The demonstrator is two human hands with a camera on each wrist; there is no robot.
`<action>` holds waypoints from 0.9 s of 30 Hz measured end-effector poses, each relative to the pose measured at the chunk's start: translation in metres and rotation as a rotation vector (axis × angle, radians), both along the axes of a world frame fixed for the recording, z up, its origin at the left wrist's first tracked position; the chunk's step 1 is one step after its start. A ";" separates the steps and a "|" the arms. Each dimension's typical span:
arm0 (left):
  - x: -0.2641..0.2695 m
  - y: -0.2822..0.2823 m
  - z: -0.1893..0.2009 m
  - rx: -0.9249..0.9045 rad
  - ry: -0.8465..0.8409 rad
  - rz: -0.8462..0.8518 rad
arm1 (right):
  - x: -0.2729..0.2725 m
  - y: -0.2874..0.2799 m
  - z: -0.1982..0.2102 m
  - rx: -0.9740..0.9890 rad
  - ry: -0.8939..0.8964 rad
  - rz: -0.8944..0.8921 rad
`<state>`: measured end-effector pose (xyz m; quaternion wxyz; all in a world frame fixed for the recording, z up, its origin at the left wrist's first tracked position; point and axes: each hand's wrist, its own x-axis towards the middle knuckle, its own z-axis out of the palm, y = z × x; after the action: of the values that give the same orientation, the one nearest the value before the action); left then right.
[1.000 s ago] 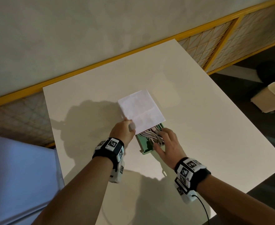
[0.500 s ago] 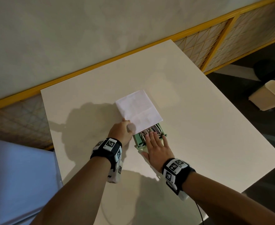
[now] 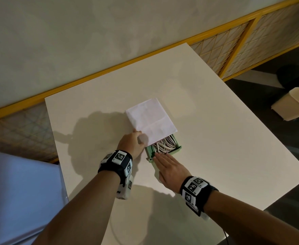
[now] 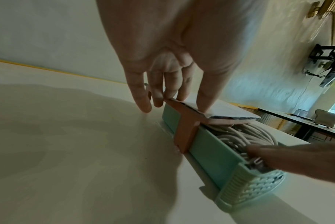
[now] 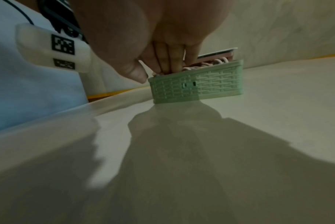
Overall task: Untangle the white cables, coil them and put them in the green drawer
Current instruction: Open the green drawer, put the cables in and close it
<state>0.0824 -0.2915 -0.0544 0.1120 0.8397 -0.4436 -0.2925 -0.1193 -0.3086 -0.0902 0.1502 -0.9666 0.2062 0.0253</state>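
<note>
A small green drawer stands partly pulled out of its white-topped case in the middle of the table. Coiled white cables lie inside it. My left hand grips the case's near left corner, thumb on top and fingers down the side. My right hand lies flat, its straight fingers resting on the drawer's woven front edge and the nearest cable loops. The back part of the drawer is hidden under the case.
The white table ends close behind my wrists and at the right. A yellow-framed mesh rail runs along the far side. On the dark floor to the right lies a beige bin. Pale blue cloth shows at the left.
My right hand has straightened its fingers and drawn back from over the cables to the drawer's front edge. The left hand has kept its hold on the case.
</note>
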 end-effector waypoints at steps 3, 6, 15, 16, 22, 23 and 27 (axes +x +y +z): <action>0.000 0.000 0.000 -0.008 -0.004 0.003 | 0.012 0.001 0.006 0.041 -0.032 -0.006; 0.000 0.001 0.000 -0.005 -0.004 0.005 | 0.015 -0.004 0.018 0.086 -0.122 -0.033; 0.000 0.000 0.002 -0.009 0.001 -0.002 | 0.001 -0.008 0.013 -0.100 -0.005 0.023; 0.000 0.000 0.002 -0.009 0.000 -0.004 | 0.002 -0.007 0.012 -0.129 0.003 0.016; 0.000 0.001 0.004 -0.007 0.002 -0.004 | 0.016 0.002 0.017 -0.155 0.100 -0.086; 0.000 0.001 0.004 -0.006 0.004 -0.003 | 0.019 0.002 0.018 -0.151 0.126 -0.103; 0.000 -0.001 0.006 0.008 0.001 0.001 | 0.022 -0.004 0.027 -0.109 0.056 -0.149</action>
<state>0.0823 -0.2921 -0.0479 0.1092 0.8402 -0.4420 -0.2945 -0.0978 -0.3123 -0.0636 0.0932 -0.9543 0.2825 0.0297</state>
